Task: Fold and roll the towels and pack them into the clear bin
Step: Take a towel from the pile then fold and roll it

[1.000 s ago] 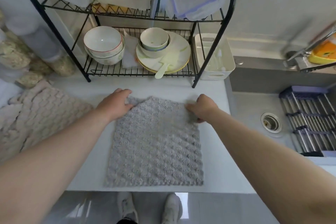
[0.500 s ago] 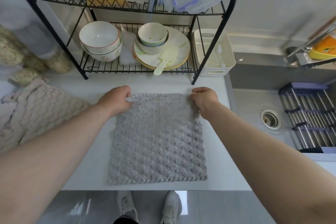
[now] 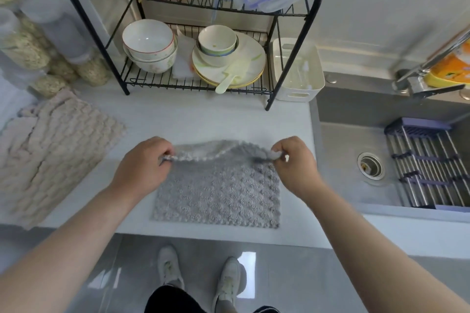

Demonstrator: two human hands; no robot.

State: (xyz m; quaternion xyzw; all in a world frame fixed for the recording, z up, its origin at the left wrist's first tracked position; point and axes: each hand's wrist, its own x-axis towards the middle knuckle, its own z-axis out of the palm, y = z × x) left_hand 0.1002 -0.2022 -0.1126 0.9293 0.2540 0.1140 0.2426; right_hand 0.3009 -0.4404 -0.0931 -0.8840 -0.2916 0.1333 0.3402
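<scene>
**With the far edge lifted, the fold could go crooked**

While the left hand (image 3: 145,165) and right hand (image 3: 292,160) each pinch a far corner of the grey towel (image 3: 216,193), its near half lies flat on the white counter (image 3: 203,119). Uneven pulls would skew the fold, I think. A slipped pinch drops the sagging edge. Dragging could slide the towel off the counter's front lip.

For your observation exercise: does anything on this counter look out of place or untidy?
The beige towel lies rumpled at the counter's left edge, partly overhanging. The grey towel is simply mid-fold, its far corners pinched by the left hand and right hand.
</scene>
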